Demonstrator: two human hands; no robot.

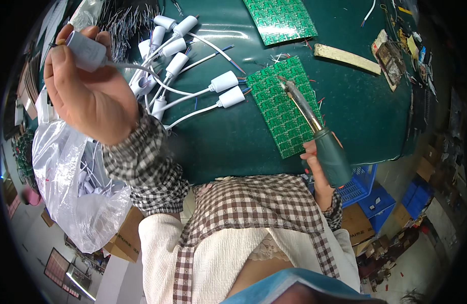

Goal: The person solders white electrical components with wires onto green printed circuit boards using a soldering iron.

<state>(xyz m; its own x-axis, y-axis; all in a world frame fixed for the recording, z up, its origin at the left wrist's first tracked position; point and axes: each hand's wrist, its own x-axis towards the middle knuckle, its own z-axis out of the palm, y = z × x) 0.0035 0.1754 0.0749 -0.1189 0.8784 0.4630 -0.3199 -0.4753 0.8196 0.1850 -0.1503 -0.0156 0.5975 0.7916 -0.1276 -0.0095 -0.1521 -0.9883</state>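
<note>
My left hand (86,91) is raised at the upper left, with its fingers closed round a white cylindrical housing (87,52) whose white cable trails off to the right. In my right hand (318,172) is a soldering iron (330,152) with a green handle. Its tip points up and left over a green circuit board panel (286,109). Two white housings (224,81) on cables lie at the panel's left edge, their thin wires reaching to it. Several more such housings (176,65) lie heaped between my left hand and the panel.
Another green panel (286,20) lies farther back on the green table (218,147). To the right are a pale curved strip (347,59) and a worn, stained block (389,59). Dark thin wires (124,30) are bunched at the back left. A clear plastic bag (73,202) hangs at the left edge.
</note>
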